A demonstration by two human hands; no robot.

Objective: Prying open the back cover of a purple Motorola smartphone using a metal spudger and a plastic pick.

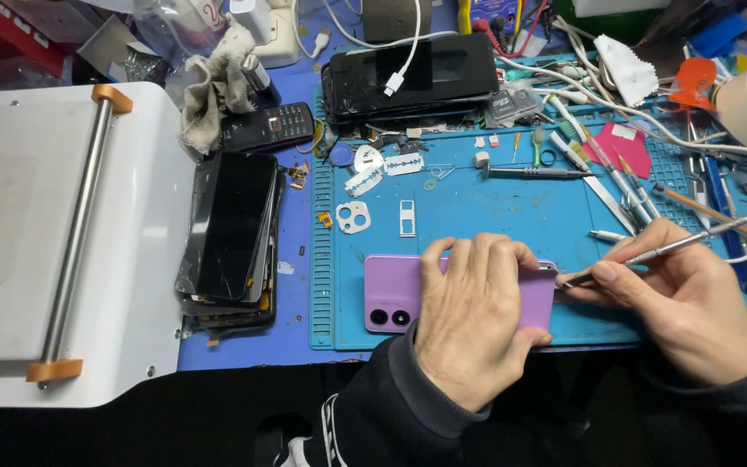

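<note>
Flat on the mat (477, 207), the phone (391, 290) runs left-right under the left hand (473, 324), while the right hand (685, 298), pinching tweezers (676, 246), meets its right end.

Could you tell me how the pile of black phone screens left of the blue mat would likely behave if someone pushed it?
The pile of screens looks unevenly stacked, so it would probably slide apart. They look thin, glossy, likely brittle and slippery.
</note>
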